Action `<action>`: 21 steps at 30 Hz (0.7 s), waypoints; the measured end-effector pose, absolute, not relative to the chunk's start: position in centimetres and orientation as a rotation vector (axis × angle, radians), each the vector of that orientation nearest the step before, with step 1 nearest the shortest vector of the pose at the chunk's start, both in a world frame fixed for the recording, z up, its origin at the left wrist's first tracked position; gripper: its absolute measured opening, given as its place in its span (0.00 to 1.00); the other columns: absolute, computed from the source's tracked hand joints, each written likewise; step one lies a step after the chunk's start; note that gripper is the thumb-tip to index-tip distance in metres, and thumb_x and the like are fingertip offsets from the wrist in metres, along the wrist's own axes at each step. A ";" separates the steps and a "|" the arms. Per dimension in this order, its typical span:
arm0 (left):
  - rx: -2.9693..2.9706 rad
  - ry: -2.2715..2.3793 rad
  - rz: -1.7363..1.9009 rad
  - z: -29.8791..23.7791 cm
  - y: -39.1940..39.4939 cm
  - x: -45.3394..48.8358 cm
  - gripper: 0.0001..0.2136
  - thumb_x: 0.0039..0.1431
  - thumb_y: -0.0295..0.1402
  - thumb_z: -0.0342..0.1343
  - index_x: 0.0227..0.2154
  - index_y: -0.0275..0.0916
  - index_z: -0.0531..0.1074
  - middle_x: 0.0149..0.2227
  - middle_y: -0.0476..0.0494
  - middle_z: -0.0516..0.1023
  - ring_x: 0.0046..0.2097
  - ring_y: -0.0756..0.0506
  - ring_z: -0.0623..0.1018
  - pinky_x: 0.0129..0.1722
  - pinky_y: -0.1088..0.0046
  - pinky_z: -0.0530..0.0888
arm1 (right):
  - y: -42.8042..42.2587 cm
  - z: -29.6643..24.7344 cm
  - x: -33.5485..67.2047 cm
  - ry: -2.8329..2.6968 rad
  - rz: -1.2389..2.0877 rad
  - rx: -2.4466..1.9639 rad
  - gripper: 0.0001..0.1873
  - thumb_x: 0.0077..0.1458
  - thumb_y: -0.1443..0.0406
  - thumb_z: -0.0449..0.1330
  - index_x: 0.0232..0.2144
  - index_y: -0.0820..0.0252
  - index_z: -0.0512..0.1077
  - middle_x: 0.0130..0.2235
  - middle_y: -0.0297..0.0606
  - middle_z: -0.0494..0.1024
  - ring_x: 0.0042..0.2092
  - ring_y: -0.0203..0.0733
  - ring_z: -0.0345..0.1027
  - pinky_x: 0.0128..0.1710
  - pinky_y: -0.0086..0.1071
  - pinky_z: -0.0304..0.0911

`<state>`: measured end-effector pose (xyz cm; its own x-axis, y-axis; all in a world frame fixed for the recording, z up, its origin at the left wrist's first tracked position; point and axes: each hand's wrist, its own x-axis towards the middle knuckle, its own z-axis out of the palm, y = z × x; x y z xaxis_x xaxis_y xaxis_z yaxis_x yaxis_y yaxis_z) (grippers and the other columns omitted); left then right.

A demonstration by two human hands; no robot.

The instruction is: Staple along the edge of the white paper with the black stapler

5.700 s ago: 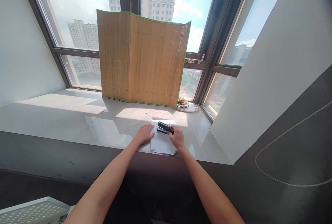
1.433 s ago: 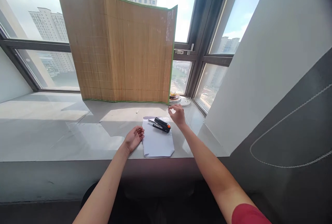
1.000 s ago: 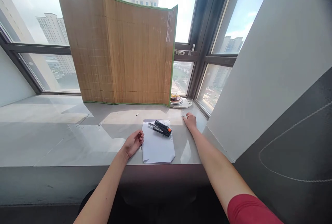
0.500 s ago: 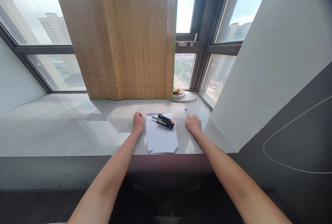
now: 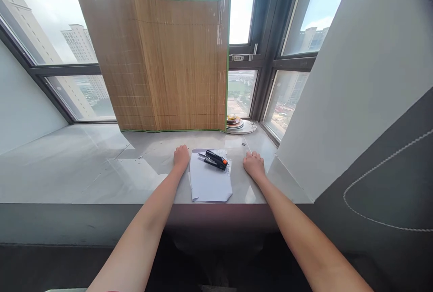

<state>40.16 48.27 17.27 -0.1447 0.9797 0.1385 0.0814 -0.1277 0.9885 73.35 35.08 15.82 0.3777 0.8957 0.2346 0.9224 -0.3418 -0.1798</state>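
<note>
My left hand (image 5: 181, 157) rests on the white windowsill, just left of a stack of white paper (image 5: 210, 186), its fingers curled into a loose fist. On the other side of the paper, my right hand (image 5: 253, 164) lies knuckles up with fingers bent in, also closed. Nothing shows in either hand, though both palms face down and are hidden. Across the upper part of the paper lie a black marker with an orange part (image 5: 216, 157) and a black pen (image 5: 214, 163), close together. Dark marks cover the paper's upper right corner.
A bamboo mat (image 5: 182, 62) with green edging stands upright against the window behind the paper. Stacked plates (image 5: 241, 127) sit at its lower right. A small dark piece (image 5: 243, 144) lies on the windowsill (image 5: 84, 179). A white wall slants at right, with a hanging cord (image 5: 347, 189).
The view has shifted slightly. My left hand has turned a little, with its knuckles now more forward. My right hand, the paper and the pens stay about where they were.
</note>
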 end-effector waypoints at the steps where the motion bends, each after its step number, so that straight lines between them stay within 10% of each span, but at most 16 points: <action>1: 1.296 1.310 1.379 17.1 47.4 39.9 0.15 0.61 0.20 0.54 0.23 0.45 0.63 0.44 0.31 0.74 0.72 0.34 0.56 0.67 0.60 0.61 | 35.0 15.9 73.3 -1.603 -0.131 -2.363 0.15 0.68 0.68 0.48 0.47 0.63 0.74 0.50 0.54 0.72 0.53 0.55 0.66 0.50 0.42 0.58; 11: 1.797 1.465 1.237 16.3 43.0 38.6 0.11 0.62 0.22 0.57 0.39 0.44 0.80 0.56 0.33 0.75 0.66 0.32 0.65 0.66 0.57 0.62 | 35.3 16.0 72.9 -1.599 -0.040 -2.225 0.11 0.64 0.70 0.51 0.41 0.62 0.74 0.47 0.52 0.76 0.51 0.53 0.67 0.49 0.39 0.58; 17: 2.350 1.804 0.762 16.5 43.3 38.3 0.10 0.69 0.27 0.51 0.41 0.42 0.78 0.50 0.36 0.79 0.55 0.34 0.74 0.55 0.57 0.70 | 36.6 16.3 66.8 -1.350 0.283 -1.580 0.17 0.70 0.55 0.48 0.37 0.57 0.71 0.35 0.38 0.74 0.36 0.45 0.68 0.40 0.34 0.62; 21: 2.372 1.785 0.836 16.3 43.4 38.2 0.07 0.67 0.25 0.52 0.40 0.40 0.75 0.46 0.36 0.80 0.51 0.35 0.76 0.51 0.58 0.71 | 36.8 15.7 63.1 -1.617 0.187 -1.393 0.15 0.60 0.55 0.64 0.45 0.55 0.73 0.45 0.42 0.75 0.47 0.50 0.69 0.48 0.39 0.65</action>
